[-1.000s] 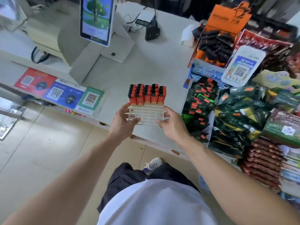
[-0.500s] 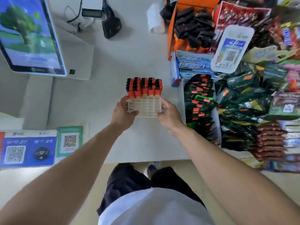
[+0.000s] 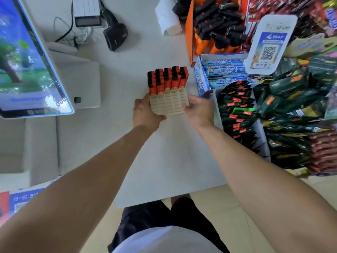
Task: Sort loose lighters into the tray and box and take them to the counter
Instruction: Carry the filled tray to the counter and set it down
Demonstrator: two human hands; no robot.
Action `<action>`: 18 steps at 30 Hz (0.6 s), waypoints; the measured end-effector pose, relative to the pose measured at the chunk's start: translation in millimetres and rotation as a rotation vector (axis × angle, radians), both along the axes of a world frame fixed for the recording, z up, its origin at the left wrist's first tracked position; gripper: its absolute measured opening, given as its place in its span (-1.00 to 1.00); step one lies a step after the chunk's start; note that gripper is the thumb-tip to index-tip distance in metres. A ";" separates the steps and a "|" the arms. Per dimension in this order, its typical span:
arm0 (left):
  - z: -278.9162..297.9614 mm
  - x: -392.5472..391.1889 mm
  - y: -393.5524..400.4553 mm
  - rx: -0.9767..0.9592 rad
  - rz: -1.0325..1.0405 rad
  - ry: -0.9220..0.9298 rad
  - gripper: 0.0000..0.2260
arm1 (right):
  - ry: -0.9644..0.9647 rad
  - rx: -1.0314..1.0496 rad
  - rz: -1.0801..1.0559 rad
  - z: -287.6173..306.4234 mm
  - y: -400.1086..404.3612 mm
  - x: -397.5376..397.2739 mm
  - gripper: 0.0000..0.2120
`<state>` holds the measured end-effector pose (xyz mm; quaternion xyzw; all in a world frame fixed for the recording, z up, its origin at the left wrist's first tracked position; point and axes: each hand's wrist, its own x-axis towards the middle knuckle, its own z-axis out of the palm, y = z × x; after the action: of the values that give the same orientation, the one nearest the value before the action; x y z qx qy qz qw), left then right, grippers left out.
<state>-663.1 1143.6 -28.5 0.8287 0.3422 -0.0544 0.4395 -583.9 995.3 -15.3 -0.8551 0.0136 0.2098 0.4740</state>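
I hold a cream plastic grid tray [image 3: 169,104] over the white counter [image 3: 164,161]. Several orange lighters with black caps [image 3: 166,80] stand in its far rows; the near slots are bare. My left hand [image 3: 145,112] grips the tray's left edge and my right hand [image 3: 197,109] grips its right edge. An orange display box [image 3: 198,42] of black lighters [image 3: 220,28] stands at the back right of the counter.
A tilted touchscreen terminal [image 3: 27,66] stands at left, with a black barcode scanner [image 3: 114,35] and a small card reader [image 3: 88,19] behind. Blue gum boxes [image 3: 222,70], a QR payment sign [image 3: 269,44] and racks of dark snack packets [image 3: 240,110] crowd the right side.
I have come up to the counter and the tray, held in both hands, has moved forward over it. The camera now looks more steeply down.
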 end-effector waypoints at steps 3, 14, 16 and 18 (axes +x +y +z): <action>-0.7 16.3 6.9 0.036 -0.018 -0.019 -0.39 | -0.072 -0.055 0.053 4.5 7.8 12.1 -0.69; -18.1 -0.8 -19.8 0.226 -0.096 -0.164 -0.28 | -0.515 -0.532 0.613 -20.5 -5.7 -6.3 -0.50; -18.9 -2.0 -26.9 0.287 -0.200 -0.104 -0.25 | -0.508 -0.592 0.689 -19.8 -5.6 -4.4 -0.44; -17.2 7.3 -23.8 0.288 -0.245 -0.055 -0.23 | -0.479 -0.638 0.770 -15.8 -4.7 0.7 -0.38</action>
<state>-655.8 1119.8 -45.7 0.9197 0.2309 -0.0351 0.3155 -583.3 990.5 -31.1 -0.9233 -0.3452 0.1530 0.0706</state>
